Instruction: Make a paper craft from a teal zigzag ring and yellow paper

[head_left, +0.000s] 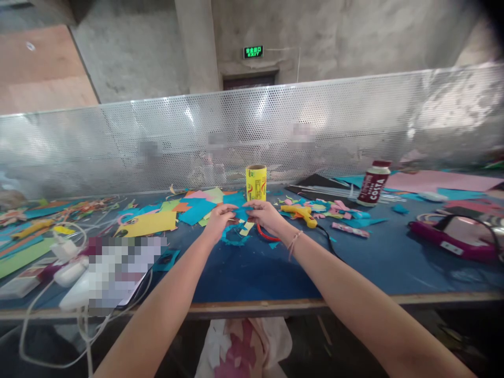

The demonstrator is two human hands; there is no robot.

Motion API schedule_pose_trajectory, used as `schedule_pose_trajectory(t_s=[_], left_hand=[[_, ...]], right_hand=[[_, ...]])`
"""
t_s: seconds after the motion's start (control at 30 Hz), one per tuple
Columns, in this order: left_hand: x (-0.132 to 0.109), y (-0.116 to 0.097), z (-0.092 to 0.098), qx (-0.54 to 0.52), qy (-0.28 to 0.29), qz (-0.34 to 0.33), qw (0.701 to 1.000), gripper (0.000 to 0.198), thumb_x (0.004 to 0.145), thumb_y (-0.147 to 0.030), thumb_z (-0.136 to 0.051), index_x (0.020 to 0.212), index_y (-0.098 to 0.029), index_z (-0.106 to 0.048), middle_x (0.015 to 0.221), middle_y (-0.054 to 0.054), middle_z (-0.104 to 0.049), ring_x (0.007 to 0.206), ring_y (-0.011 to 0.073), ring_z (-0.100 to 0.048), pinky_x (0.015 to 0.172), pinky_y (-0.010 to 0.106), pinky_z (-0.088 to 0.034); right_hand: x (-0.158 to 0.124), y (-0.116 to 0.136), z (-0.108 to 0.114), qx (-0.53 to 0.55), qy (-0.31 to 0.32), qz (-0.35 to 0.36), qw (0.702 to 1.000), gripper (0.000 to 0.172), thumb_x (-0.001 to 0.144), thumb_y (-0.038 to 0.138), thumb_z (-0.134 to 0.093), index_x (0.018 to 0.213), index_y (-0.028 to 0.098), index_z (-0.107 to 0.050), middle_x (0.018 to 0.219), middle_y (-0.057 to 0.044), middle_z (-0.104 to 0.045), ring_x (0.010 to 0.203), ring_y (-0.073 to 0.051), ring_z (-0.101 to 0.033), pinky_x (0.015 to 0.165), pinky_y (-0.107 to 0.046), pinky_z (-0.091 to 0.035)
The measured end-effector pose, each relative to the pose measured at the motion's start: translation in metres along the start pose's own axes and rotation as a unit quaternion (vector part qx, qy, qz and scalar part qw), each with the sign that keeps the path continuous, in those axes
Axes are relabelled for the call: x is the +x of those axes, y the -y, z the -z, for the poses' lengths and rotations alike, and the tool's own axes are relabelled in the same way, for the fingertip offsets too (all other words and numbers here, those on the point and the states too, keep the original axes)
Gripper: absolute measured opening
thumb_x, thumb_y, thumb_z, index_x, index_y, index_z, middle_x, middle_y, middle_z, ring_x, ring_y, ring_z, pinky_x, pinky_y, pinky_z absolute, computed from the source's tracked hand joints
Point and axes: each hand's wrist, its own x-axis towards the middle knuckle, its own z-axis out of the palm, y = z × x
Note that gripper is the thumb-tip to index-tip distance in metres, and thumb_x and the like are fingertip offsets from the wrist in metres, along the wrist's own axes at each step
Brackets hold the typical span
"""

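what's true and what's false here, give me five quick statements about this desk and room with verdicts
1. The yellow printed cylindrical roll stands upright on the desk. True.
2. The maroon-and-white bottle stands on the person's left. False: it stands on the right.
3. The yellow glue gun with a black cord lies to the right of the right hand. True.
4. The left hand is far from the right hand. False: they are close together, with blue paper showing between them.
5. The rectangular exit sign has red lettering. False: its lettering is green.
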Motion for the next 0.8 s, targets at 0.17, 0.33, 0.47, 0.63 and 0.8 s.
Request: schedule_pose_trajectory(t_s=[0.17,0.33,0.47,0.63,0.8], left_hand=[[0.0002,0.0016,0.0018,0.02,0.01,-0.038,0.999,0.013,0.059,-0.015,-0.056,0.07,-0.015,-0.062,0.057,-0.002,-0.06,0.054,0.012,-0.059,0.061,0.027,-0.049],[-0.0014,0.0023,0.0011,0.141,0.003,-0.101,0.985,0.019,0.063,-0.015,-0.053,0.076,-0.016,-0.067,0.07,0.002,-0.065,0.059,0.0131,-0.061,0.064,0.028,-0.05],[-0.0054,-0.0013,-0.0011,0.214,-0.006,-0.161,0.964,0.02,0.065,-0.014,-0.051,0.076,-0.017,-0.067,0.079,0.004,-0.065,0.063,0.013,-0.062,0.064,0.027,-0.05],[-0.0046,-0.0023,-0.0017,0.148,-0.019,-0.125,0.981,0.025,0.064,-0.014,-0.054,0.087,-0.015,-0.063,0.073,0.003,-0.066,0.062,0.0138,-0.062,0.067,0.029,-0.05],[-0.002,0.0012,-0.0009,0.081,-0.017,-0.068,0.994,0.023,0.061,-0.015,-0.056,0.082,-0.014,-0.063,0.064,0.001,-0.064,0.06,0.0138,-0.061,0.068,0.031,-0.05]], right_hand=[[-0.0029,0.005,-0.002,0.028,0.004,-0.015,0.999,0.01,0.056,0.015,-0.06,0.066,0.015,-0.063,0.059,0.001,-0.058,0.056,-0.009,-0.054,0.064,-0.026,-0.047],[-0.003,0.0046,-0.0034,0.014,-0.005,0.011,1.0,0.017,0.06,0.029,-0.067,0.068,0.016,-0.06,0.066,0.002,-0.057,0.061,-0.008,-0.053,0.063,-0.024,-0.045],[-0.002,0.0021,-0.0029,-0.043,-0.005,0.036,0.998,0.027,0.057,0.031,-0.071,0.076,0.017,-0.058,0.069,0.002,-0.056,0.063,-0.008,-0.053,0.061,-0.024,-0.045],[-0.0008,0.0002,-0.0022,-0.065,-0.021,0.06,0.996,0.031,0.056,0.029,-0.071,0.081,0.017,-0.058,0.073,0.001,-0.058,0.066,-0.009,-0.054,0.062,-0.024,-0.046],[-0.0003,-0.0009,-0.0013,-0.089,-0.028,0.078,0.993,0.028,0.057,0.026,-0.07,0.081,0.017,-0.058,0.072,0.001,-0.057,0.064,-0.009,-0.052,0.061,-0.024,-0.046]])
